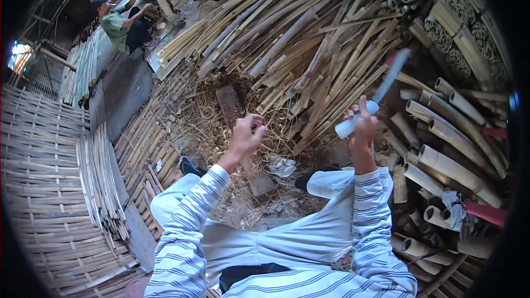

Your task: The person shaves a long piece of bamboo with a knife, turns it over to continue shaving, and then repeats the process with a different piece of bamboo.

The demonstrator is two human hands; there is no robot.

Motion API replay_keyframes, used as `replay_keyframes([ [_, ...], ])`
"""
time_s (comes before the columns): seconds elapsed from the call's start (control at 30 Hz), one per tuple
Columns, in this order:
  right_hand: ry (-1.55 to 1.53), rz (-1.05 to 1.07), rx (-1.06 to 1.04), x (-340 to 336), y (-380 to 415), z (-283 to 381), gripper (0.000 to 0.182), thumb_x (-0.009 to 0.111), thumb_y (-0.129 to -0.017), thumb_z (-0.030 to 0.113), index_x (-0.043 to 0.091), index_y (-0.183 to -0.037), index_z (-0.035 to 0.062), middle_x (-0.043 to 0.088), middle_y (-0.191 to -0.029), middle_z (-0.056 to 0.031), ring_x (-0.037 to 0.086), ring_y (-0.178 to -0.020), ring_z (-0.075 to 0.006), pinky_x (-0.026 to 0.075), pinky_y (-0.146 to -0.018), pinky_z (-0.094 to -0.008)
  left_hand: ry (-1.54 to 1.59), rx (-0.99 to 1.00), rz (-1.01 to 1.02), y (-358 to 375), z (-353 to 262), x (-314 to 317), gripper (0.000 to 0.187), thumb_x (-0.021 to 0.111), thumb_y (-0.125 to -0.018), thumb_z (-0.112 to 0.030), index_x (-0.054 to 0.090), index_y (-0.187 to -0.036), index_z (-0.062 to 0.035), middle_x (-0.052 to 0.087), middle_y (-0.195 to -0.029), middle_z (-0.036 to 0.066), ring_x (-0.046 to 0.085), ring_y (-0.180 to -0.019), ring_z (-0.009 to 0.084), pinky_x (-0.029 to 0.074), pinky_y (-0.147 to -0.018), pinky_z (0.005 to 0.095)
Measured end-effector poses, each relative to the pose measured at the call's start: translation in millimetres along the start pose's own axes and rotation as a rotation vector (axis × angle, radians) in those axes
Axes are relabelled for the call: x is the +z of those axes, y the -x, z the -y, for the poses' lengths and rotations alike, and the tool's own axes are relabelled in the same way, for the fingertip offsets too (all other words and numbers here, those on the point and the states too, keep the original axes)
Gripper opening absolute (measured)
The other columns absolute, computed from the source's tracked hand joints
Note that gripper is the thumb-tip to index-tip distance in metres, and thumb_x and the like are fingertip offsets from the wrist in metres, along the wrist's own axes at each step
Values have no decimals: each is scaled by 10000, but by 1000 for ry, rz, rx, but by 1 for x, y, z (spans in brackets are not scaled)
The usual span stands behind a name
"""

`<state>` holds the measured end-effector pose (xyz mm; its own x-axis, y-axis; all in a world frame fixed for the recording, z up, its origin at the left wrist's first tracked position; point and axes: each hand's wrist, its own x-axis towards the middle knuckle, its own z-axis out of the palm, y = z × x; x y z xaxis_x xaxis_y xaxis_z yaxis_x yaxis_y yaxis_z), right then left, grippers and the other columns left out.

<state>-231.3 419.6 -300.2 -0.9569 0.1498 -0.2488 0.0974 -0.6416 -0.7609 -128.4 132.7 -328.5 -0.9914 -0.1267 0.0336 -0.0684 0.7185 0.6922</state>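
Note:
My right hand [362, 127] is wrapped around the thick white handle of a knife [346, 127]. Its long blade points up and to the right, blurred by motion. My left hand [246, 139] is raised in front of me, fingers loosely curled, with a gap between thumb and forefinger and nothing visible in it. Beneath the left hand, a wooden board [258, 176] lies on the ground between my feet. Curly bamboo shavings [207, 124] surround the board, and a crumpled clear plastic piece [281, 165] is beside it.
A big heap of split bamboo strips [287, 38] spreads ahead. Cut bamboo poles [452, 165] are stacked at my right, near coiled bundles [447, 44]. At left are a woven bamboo panel [44, 182] and a bunch of thin strips [99, 176]. Another person [122, 26] sits at the far left.

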Motion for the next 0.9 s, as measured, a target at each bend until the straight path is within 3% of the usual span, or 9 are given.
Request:
replay_keyframes([
  [0.07, 34, 51, 117, -9, -12, 14, 235, 615, -906, 264, 467, -845, 92, 475, -673, 7, 480, -534, -92, 423, -487, -258, -26, -75, -27, -29, 37, 7, 316, 630, -845, -146, 561, -1102, 24, 641, -1005, 169, 617, -928, 257, 498, -833, 378],
  [0.17, 324, -30, -10, -17, -37, 9, 215, 614, -906, 216, 478, -831, 67, 481, -658, 2, 474, -499, -81, 410, -427, -251, -62, -117, -3, -71, 83, 29, 346, 648, -831, -184, 550, -1087, 27, 654, -940, 160, 642, -852, 254, 511, -781, 366],
  [0.23, 274, -45, -57, -13, -51, 9, 211, 631, -897, 234, 497, -849, 78, 492, -670, -1, 483, -510, -86, 414, -441, -256, -123, -120, 21, -98, 91, 37, 366, 657, -821, -209, 548, -1081, 24, 654, -915, 160, 644, -839, 252, 507, -777, 360],
  [0.37, 78, -49, 51, -7, -68, 29, 210, 629, -897, 275, 501, -895, 109, 481, -662, 11, 477, -511, -82, 420, -454, -253, -58, -233, 124, -148, 78, 62, 414, 644, -804, -267, 543, -1071, 33, 637, -943, 201, 628, -889, 315, 494, -801, 380],
  [0.43, 45, -86, 153, -14, -77, 46, 219, 622, -900, 282, 495, -891, 105, 475, -654, 15, 467, -501, -73, 417, -449, -250, -56, -224, 147, -174, 68, 83, 459, 656, -798, -290, 536, -1095, 40, 638, -963, 198, 637, -891, 296, 501, -795, 374],
  [0.47, 176, -148, 114, -17, -83, 52, 239, 626, -895, 288, 479, -854, 103, 467, -639, 20, 448, -484, -60, 406, -431, -248, -40, -229, 162, -188, 61, 94, 469, 664, -799, -302, 539, -1103, 32, 639, -959, 188, 634, -894, 282, 500, -794, 369],
  [0.63, 77, -235, 186, -29, -105, 46, 273, 647, -876, 267, 452, -800, 91, 457, -622, 17, 450, -479, -68, 397, -413, -254, -9, -136, 163, -250, 26, 151, 576, 693, -778, -335, 505, -1163, 48, 617, -1064, 193, 610, -979, 267, 476, -855, 349],
  [0.8, 138, -215, 168, -35, -111, 49, 267, 643, -874, 247, 462, -786, 72, 460, -618, 12, 450, -474, -70, 394, -406, -250, -140, -117, 79, -278, -7, 200, 661, 704, -776, -339, 438, -1231, 61, 582, -1107, 245, 569, -1059, 348, 442, -924, 396],
  [0.9, 178, -212, 173, -37, -111, 50, 258, 644, -873, 243, 474, -793, 67, 467, -620, 9, 451, -472, -66, 391, -401, -245, -200, -208, 54, -282, -21, 207, 641, 697, -777, -334, 430, -1202, 63, 496, -1200, 287, 466, -1140, 416, 385, -978, 433],
])
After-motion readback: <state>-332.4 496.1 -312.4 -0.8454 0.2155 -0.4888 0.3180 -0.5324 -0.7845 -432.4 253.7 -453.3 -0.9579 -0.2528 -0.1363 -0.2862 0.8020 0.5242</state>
